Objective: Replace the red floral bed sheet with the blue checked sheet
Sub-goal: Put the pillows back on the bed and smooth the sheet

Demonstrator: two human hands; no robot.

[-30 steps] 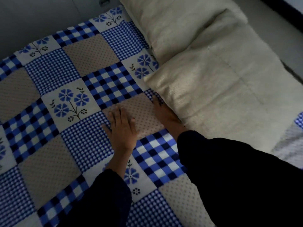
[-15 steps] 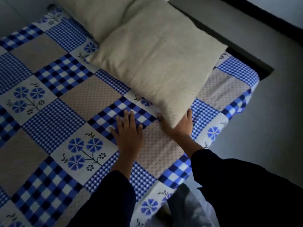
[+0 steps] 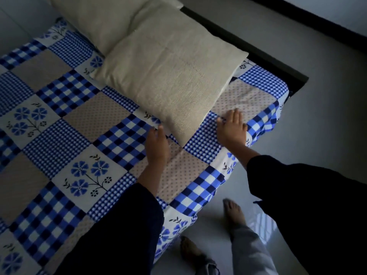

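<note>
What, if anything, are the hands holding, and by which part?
Nothing is held. The left hand lies flat on the blue checked sheet, reaching the edge of the pillow; the right hand rests flat on the sheet.

the blue checked sheet (image 3: 59,135) was a patchwork of squares: bold checks in navy, bright blue and white; fine blue-and-white gingham; beige squares covered in small dots; and white squares printed with blue flowers on thin black stems, with small black blooms and leaves. the near pillow (image 3: 170,76) was plain cream with a fine woven grain, and the far pillow (image 3: 103,18) was the same cream. the left sleeve (image 3: 119,225) and the right sleeve (image 3: 307,205) were very dark, near black. the floor (image 3: 317,96) was pale grey and glossy. the bed frame (image 3: 248,50) was black. the trouser leg (image 3: 250,251) was light grey. a dark band (image 3: 297,19) edged the pale wall (image 3: 337,8).
</note>
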